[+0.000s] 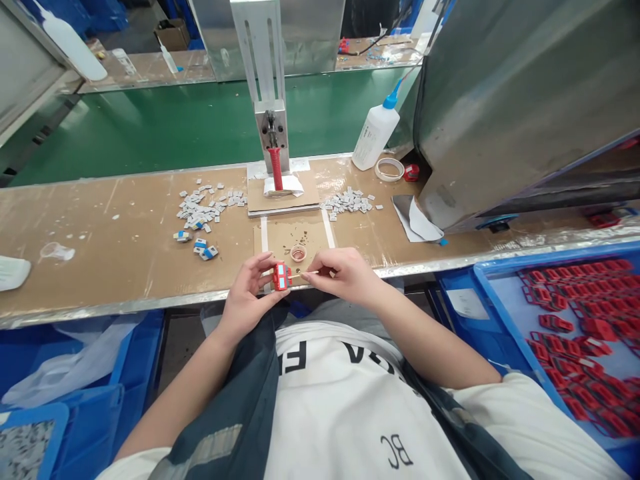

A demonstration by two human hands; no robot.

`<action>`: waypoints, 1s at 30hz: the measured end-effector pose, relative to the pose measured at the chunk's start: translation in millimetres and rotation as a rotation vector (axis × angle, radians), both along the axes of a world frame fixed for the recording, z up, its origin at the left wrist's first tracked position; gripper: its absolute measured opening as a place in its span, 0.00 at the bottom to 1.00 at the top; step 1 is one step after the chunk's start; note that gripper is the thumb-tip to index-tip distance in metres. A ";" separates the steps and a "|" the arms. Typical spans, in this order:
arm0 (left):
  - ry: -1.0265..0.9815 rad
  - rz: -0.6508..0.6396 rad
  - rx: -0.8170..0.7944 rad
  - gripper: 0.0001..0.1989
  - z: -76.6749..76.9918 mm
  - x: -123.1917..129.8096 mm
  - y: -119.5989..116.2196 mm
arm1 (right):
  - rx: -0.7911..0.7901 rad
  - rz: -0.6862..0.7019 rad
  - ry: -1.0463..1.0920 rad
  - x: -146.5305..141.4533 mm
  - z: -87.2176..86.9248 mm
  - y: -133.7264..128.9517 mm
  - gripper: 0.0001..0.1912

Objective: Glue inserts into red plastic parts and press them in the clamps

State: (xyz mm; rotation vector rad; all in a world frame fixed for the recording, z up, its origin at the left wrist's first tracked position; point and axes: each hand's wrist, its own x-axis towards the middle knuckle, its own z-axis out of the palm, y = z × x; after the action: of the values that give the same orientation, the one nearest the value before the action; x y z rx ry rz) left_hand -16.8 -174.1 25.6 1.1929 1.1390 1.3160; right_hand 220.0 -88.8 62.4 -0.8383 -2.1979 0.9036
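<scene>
Between the thumb and fingers of my left hand is a small red plastic toy car body with pale blue windows. My right hand pinches a thin pale stick, like a cotton swab, whose tip reaches the right side of the red piece. Just beyond both hands sits a small round cup with reddish-brown contents. Dark specks lie around it on the cardboard.
A clamp press with a red handle stands behind the cup. Small grey pieces lie left of it, more grey pieces right. A white bottle and tape roll stand back right. A blue bin holds red parts.
</scene>
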 end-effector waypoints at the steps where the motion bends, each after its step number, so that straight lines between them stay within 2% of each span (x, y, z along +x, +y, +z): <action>1: 0.001 -0.001 0.001 0.35 -0.1 -0.1 0.1 | 0.002 -0.006 0.006 0.3 0.6 0.4 0.14; 12: 0.039 -0.022 0.003 0.35 0.4 0.7 -0.4 | 0.032 -0.025 0.038 0.7 -0.8 1.8 0.13; 30: 0.075 -0.008 0.015 0.34 3.2 2.2 -1.5 | 0.026 -0.031 -0.052 3.8 2.6 -0.1 0.12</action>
State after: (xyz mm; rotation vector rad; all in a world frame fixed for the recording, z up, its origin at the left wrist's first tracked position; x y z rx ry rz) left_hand -14.6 -175.6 28.7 1.2658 1.1789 1.2852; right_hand 223.8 -88.9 65.0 -0.8900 -2.2303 0.8454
